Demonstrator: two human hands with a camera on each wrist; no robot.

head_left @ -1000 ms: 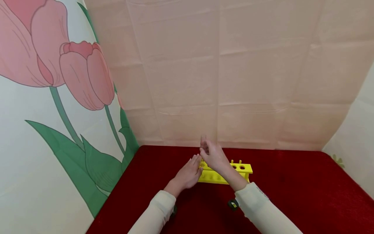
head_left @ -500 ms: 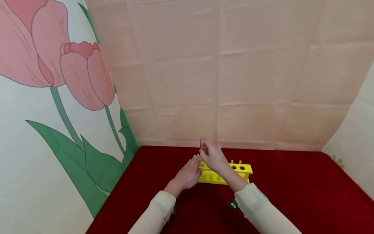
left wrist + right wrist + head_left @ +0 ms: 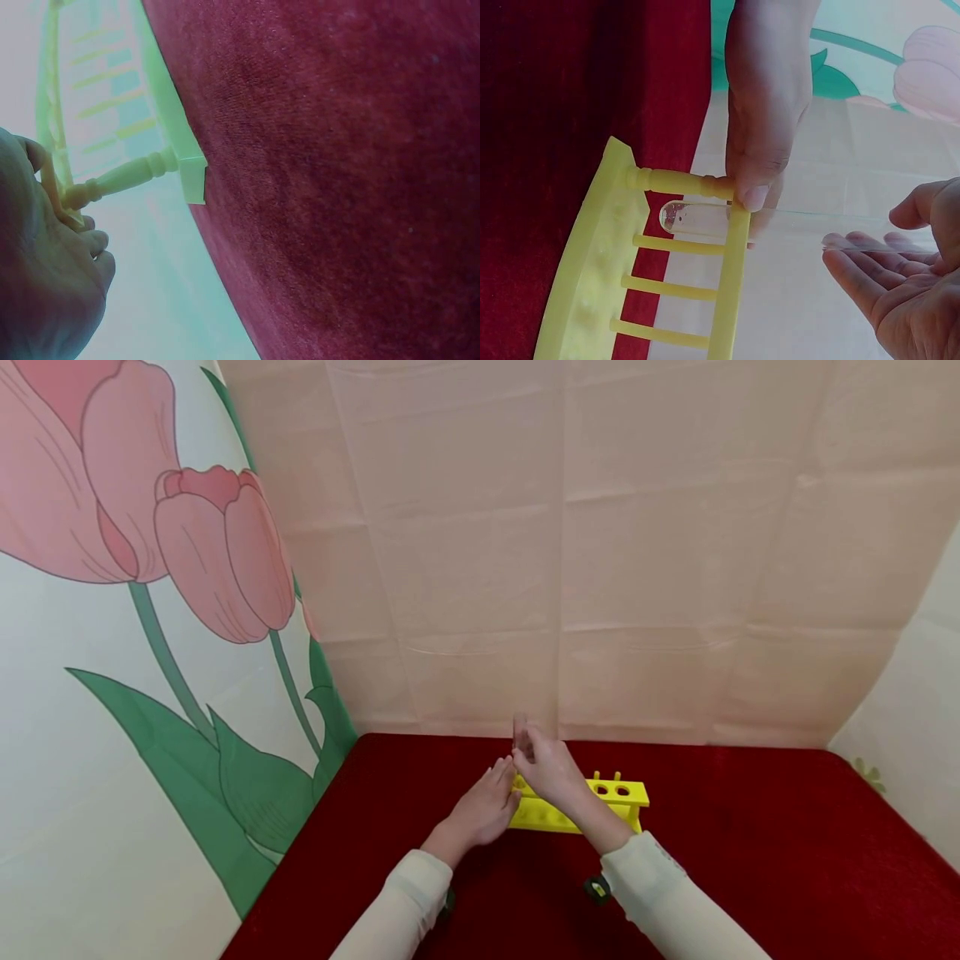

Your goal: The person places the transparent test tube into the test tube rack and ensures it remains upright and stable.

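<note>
A yellow test tube rack (image 3: 551, 816) stands on the red-covered table. My left hand (image 3: 480, 806) holds the left end of its top board, thumb on the near side and fingers on the far side in the right wrist view. My right hand (image 3: 553, 768) pinches a clear glass test tube (image 3: 692, 218) near its upper part, above the rack. The tube stands upright, its rounded bottom through the end hole of the top board and above the base. In the left wrist view the left hand (image 3: 56, 277) is at the rack's corner by a turned post (image 3: 124, 177).
Several holes and upright pegs (image 3: 617, 776) show on the rack's right part. Dark wrist-worn devices (image 3: 597, 887) sit by the sleeves. A beige cloth wall (image 3: 637, 568) hangs behind the table (image 3: 750, 843), and a tulip-printed wall (image 3: 217, 552) is at left.
My right hand and the test tube have come down slightly, the tube sinking a little further into the rack's end hole. The left hand and the rack stay put.
</note>
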